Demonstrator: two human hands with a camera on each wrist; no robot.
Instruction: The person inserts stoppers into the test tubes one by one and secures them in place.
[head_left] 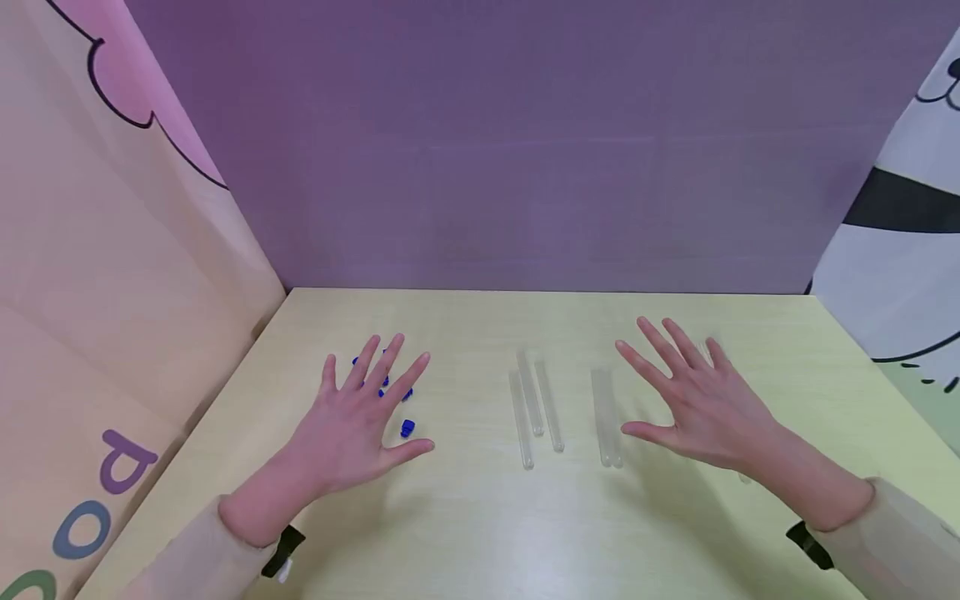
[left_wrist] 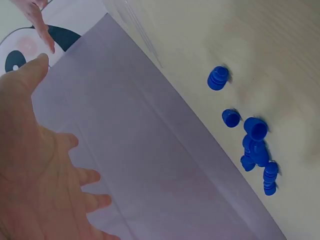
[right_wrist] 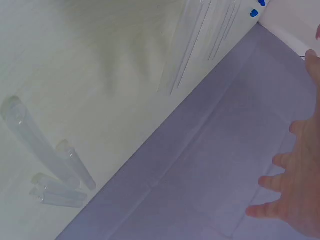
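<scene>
Left hand (head_left: 341, 437), right hand (head_left: 708, 408): both spread above the pale tabletop (head_left: 480, 517), fingers extended, grasping nothing.
Clear tubes (head_left: 530, 392): three lie roughly side by side between the hands, two lie just beside the right hand's thumb, others lie partly hidden below the right hand; probably light, stiff, slippery and perhaps brittle, best held gently at mid-length.
Blue caps (left_wrist: 218, 78): loosely grouped on the tabletop beyond and partly behind the left hand, some apparently touching; likely light and firm, best pinched across the ridged sides.
</scene>
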